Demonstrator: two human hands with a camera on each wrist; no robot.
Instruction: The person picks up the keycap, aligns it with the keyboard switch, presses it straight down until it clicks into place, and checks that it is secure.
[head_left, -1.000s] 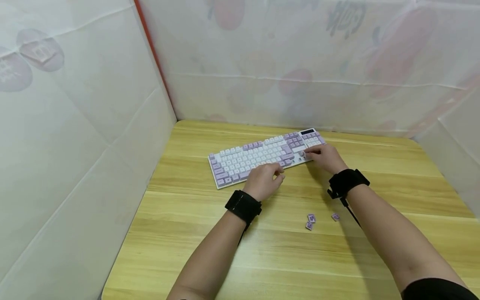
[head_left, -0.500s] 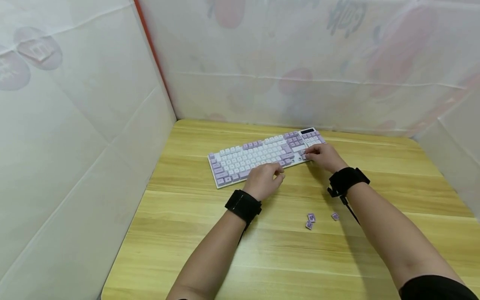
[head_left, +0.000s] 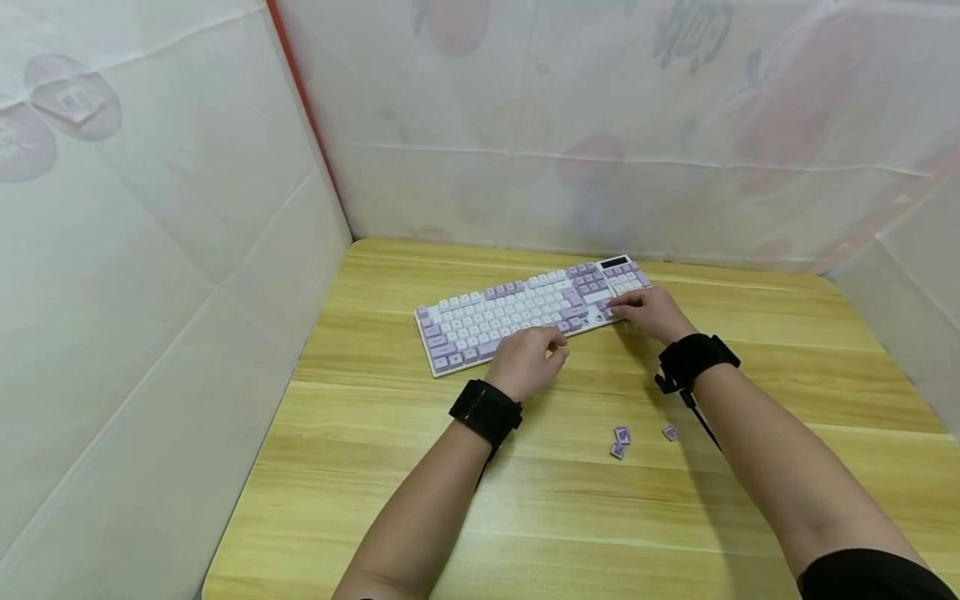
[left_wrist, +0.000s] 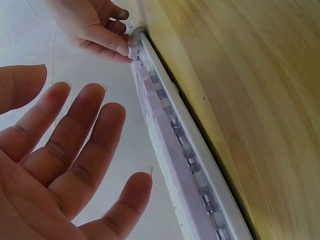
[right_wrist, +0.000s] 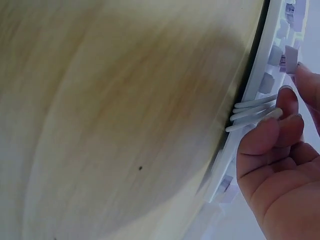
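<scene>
A white and lavender keyboard (head_left: 504, 315) lies at a slant near the back of the table. My right hand (head_left: 654, 315) is at its right front part, where some switches are bare. In the right wrist view, its fingertips hold a lavender keycap (right_wrist: 291, 60) over a switch; several thin white strands (right_wrist: 247, 112) show beside the fingers, their kind unclear. My left hand (head_left: 527, 360) hovers by the front edge, and the left wrist view shows its fingers (left_wrist: 97, 145) loosely extended, with nothing in them.
Three loose purple keycaps lie on the table in front: two close together (head_left: 622, 435), one apart (head_left: 671, 432). White printed sheets (head_left: 525, 125) stand behind and at the sides of the wooden table (head_left: 360, 467). A black cable (head_left: 701, 419) hangs from the right wristband.
My right fingertips shift very slightly over the same part of the keyboard. The left hand, the keyboard and the loose keycaps stay where they were.
</scene>
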